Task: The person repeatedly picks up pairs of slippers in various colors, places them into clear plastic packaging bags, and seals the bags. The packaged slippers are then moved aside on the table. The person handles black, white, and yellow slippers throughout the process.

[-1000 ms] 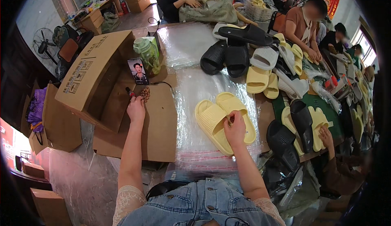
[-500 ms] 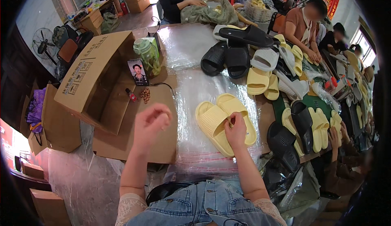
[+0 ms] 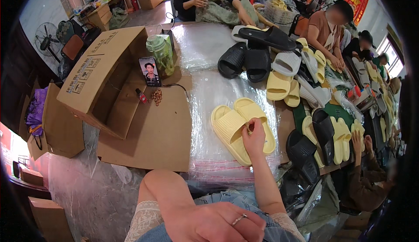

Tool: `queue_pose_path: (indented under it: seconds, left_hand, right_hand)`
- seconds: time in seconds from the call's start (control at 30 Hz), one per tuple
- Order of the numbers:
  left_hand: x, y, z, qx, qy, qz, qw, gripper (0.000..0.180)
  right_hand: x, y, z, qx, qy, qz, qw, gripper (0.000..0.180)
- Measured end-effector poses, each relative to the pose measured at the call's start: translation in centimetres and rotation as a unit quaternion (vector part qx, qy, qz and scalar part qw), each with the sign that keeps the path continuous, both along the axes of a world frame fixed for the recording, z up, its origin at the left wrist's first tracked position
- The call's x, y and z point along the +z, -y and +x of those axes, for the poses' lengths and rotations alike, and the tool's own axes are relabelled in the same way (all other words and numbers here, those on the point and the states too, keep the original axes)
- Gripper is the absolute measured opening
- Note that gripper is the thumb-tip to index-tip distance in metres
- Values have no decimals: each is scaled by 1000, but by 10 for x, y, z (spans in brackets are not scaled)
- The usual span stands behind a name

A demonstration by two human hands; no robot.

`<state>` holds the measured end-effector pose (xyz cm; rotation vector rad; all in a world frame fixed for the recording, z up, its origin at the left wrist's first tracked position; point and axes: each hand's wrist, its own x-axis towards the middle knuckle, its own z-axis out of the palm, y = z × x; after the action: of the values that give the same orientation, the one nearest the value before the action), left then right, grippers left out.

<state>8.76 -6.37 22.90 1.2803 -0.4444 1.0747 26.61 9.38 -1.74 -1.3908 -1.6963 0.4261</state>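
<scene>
A pair of yellow slippers (image 3: 230,122) lies on a stack of clear plastic bags (image 3: 207,100), side by side with toes pointing away from me. My right hand (image 3: 254,138) is closed in a pinch at the strap edge of the right slipper, where the two slippers meet. What its fingertips hold is partly hidden. Close to the camera, at the lower edge, my left hand (image 3: 218,222) is raised in front of my body. Its fingers are bent inward, a ring on one of them, and their tips are out of sight.
Left of the bags, an open carton (image 3: 104,82) stands by a cardboard sheet (image 3: 152,141) with a phone (image 3: 150,72), green bottle (image 3: 160,52) and small brown beads. Black, white and yellow slippers (image 3: 257,63) pile up at right. Other people work at the far and right sides.
My left hand has come back from above the cardboard sheet to close in front of my body. My right hand stays at the yellow slippers. The person opposite has shifted their hands on a bag.
</scene>
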Motion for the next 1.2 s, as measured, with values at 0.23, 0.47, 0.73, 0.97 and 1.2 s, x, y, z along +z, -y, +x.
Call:
queue_pose_path:
  seconds: [0.23, 0.47, 0.73, 0.97, 1.2]
  left_hand:
    - [0, -42, -4, -69, -16, 114, 991, 26]
    - [-56, -51, -7, 440, -278, 110, 847, 25]
    - [-218, -102, -24, 593, -558, 186, 550, 89]
    - [-236, -103, -38, 570, -575, 98, 579, 99]
    - [-237, -102, -39, 569, -571, 64, 588, 97]
  right_hand:
    - [2, 1, 1, -2, 0, -6, 1000, 29]
    - [-1, 0, 1, -23, -17, -21, 999, 31]
    - [-5, -5, 3, -63, 125, 12, 990, 36]
    - [8, -13, 5, -11, 285, -77, 955, 37]
    - [22, -15, 3, -7, 299, -146, 943, 40]
